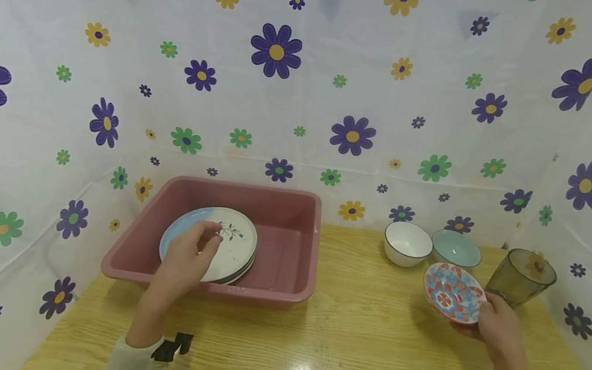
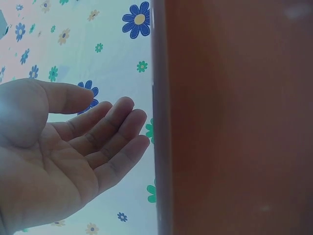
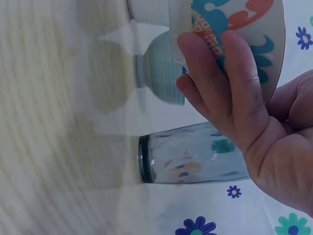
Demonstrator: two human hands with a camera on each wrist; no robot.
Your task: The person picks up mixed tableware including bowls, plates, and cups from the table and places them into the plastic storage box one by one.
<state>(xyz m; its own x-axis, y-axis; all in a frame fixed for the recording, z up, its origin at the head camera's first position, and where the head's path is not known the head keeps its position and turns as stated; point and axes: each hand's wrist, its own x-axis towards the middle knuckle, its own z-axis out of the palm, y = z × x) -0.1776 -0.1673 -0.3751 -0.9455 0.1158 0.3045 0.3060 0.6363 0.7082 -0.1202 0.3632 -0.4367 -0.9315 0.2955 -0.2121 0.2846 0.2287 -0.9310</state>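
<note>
My right hand [image 1: 501, 327] grips a red, blue and white patterned bowl [image 1: 452, 294] by its right side, tilted and raised above the table. In the right wrist view, fingers spread under the bowl's outer wall [image 3: 266, 46]. Beyond it stand a light blue bowl [image 1: 456, 249], a white bowl [image 1: 408, 242] with a dark rim, and a grey glass [image 1: 517, 281]. My left hand [image 1: 186, 255] hovers over a stack of plates [image 1: 235, 244] in a pink basin [image 1: 304, 256]. Its fingers are relaxed and hold nothing in the left wrist view.
The wooden table [image 1: 347, 324] spreads in front of the basin and bowls. A white cloth [image 1: 304, 92] printed with flowers hangs behind and along both sides. The basin's raised rim surrounds the plates.
</note>
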